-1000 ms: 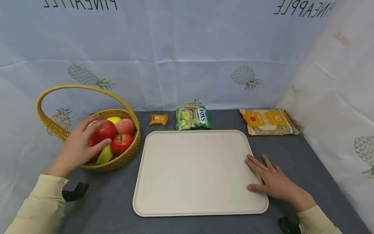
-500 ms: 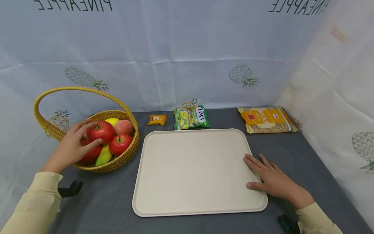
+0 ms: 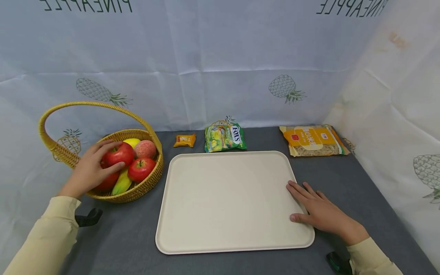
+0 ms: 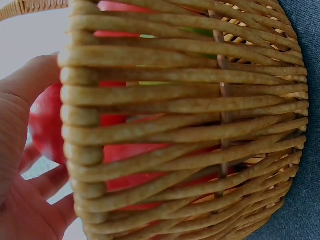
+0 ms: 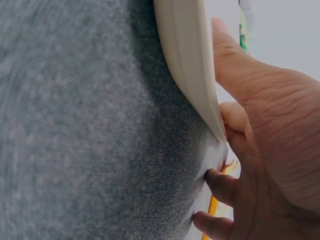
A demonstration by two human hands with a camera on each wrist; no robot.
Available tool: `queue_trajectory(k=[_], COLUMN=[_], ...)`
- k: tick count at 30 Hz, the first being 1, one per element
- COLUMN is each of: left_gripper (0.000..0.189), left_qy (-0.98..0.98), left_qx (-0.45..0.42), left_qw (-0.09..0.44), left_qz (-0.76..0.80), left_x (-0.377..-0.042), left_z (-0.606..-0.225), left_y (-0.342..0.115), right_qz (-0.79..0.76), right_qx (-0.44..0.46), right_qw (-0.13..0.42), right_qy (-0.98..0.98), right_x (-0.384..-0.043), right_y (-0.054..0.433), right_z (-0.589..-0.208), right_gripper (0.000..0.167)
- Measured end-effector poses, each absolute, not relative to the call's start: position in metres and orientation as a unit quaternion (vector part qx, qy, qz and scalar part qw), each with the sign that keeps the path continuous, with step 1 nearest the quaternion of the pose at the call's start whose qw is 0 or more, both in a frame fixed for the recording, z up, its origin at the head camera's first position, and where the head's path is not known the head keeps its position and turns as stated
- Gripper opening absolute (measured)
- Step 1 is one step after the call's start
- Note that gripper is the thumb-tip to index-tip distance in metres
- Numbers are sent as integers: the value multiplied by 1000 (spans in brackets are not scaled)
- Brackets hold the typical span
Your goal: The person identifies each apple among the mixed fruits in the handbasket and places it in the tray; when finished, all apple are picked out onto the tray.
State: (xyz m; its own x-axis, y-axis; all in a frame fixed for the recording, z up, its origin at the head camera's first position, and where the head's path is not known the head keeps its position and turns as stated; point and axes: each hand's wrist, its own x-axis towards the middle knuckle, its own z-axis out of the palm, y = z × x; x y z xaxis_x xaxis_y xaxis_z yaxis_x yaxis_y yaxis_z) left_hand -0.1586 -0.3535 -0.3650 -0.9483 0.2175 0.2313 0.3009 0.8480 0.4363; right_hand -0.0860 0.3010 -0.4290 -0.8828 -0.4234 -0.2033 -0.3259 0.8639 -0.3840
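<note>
A yellow wicker basket (image 3: pixel 137 193) holds red apples, a peach-like fruit (image 3: pixel 146 149), a yellow fruit (image 3: pixel 132 142) and a banana-like fruit (image 3: pixel 122 183). My left hand (image 3: pixel 90 168) reaches over the basket's left rim, its fingers and thumb curved round the upper red apple (image 3: pixel 122 153). In the left wrist view the woven wall hides part of that apple (image 4: pixel 46 125). My right hand (image 3: pixel 321 212) lies spread on the right edge of a cream tray (image 3: pixel 227 202). Its thumb rests on the tray's surface, and two fingers touch the cloth beyond the rim in the right wrist view.
Behind the tray lie a small orange packet (image 3: pixel 185 140), a green Fox's candy bag (image 3: pixel 225 138) and an orange bag of grain (image 3: pixel 314 141). The basket's tall handle (image 3: pixel 93 103) arches above the fruit. A pineapple-print cloth (image 3: pixel 206 57) hangs behind the dark table (image 3: pixel 130 236).
The left hand drew back slightly to the left, then moved right again onto the upper apple. The right hand stays on the tray's edge. The head view shifted a little.
</note>
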Motion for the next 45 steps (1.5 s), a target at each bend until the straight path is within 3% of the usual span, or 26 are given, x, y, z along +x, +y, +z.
queue_trajectory(k=[9,23,37,45], left_gripper=[71,67,81,77], left_qy=[-959,-950,-914,-896], left_qx=[-132,-145,-255,-316], left_qw=[87,140,211,167], left_qz=[-233,-239,-233,-262], left_x=[-161,-150,-122,-116], left_z=[-365,-359,-337,-360], left_y=[-353,-344,-282,-240], right_qz=[-171,-176,-178,-178], right_qx=[-197,-199,-198,-198], right_qw=[143,142,137,138], right_qy=[955,954,954,954], right_x=[-86,-86,-85,-85], right_y=[299,299,300,300], right_z=[-426,-427,-428,-429], right_gripper=[101,100,100,99])
